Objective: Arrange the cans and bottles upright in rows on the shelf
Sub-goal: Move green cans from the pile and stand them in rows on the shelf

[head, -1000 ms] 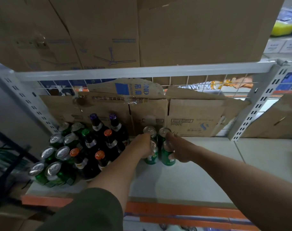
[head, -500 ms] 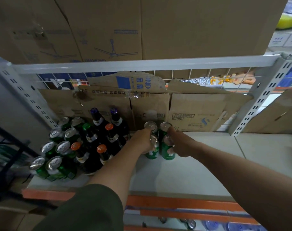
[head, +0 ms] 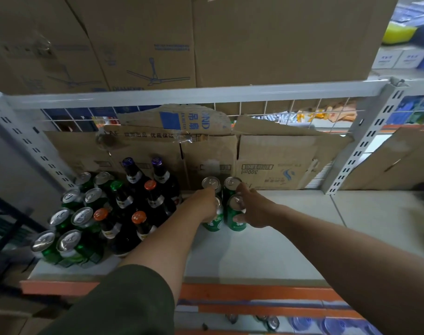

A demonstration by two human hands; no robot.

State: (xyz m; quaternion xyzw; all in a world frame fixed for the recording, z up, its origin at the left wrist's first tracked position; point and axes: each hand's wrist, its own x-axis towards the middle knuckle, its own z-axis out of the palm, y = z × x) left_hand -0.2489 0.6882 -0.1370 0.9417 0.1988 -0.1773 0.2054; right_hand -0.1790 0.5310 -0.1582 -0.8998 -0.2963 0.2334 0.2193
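Observation:
Two green cans stand upright side by side mid-shelf. My left hand [head: 204, 204] grips the left one [head: 213, 223], and my right hand [head: 251, 209] grips the right one [head: 235, 217]. Directly behind them stand two more green cans [head: 211, 183], close to the cardboard. To the left, several dark bottles [head: 143, 197] with purple, orange and green caps stand in rows. Further left, several green cans [head: 68, 228] stand in two rows near the shelf's left end. All sit on the white shelf [head: 266, 250].
Flattened cardboard [head: 274, 163] leans against the wire back of the shelf. Large boxes [head: 254, 39] sit on the upper shelf. Slotted uprights [head: 365, 146] frame the bay. More cans [head: 271, 322] lie below the orange front edge [head: 254, 293].
Both hands have stayed on the front pair of cans and pushed them slightly back toward the rear pair. The camera has tilted a little.

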